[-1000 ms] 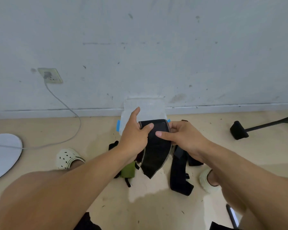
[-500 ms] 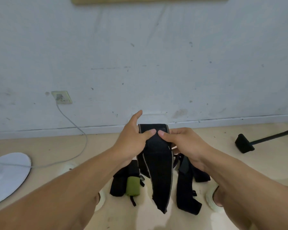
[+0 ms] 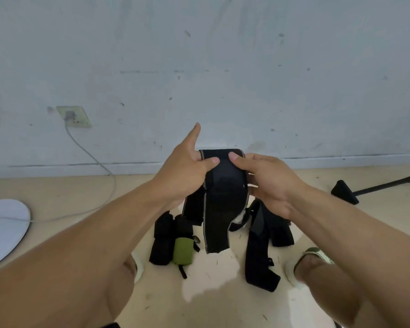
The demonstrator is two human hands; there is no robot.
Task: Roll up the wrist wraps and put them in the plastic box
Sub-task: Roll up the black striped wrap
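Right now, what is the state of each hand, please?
Left hand: pinches the black wrist wrap, index finger straight.
Right hand: grips the same wrap.

Left hand point(image 3: 187, 171) and right hand point(image 3: 268, 181) pinch top of black wrist wrap point(image 3: 223, 200), thumbs on its front, tail hanging. Below hands: more black wraps point(image 3: 258, 256), green pouch point(image 3: 182, 250) on floor point(image 3: 211, 299).

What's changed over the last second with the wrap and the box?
The head view tilted up; the plastic box is now hidden behind the raised black wrist wrap. Left hand and right hand still pinch its top edge. The other wraps remain on the floor.
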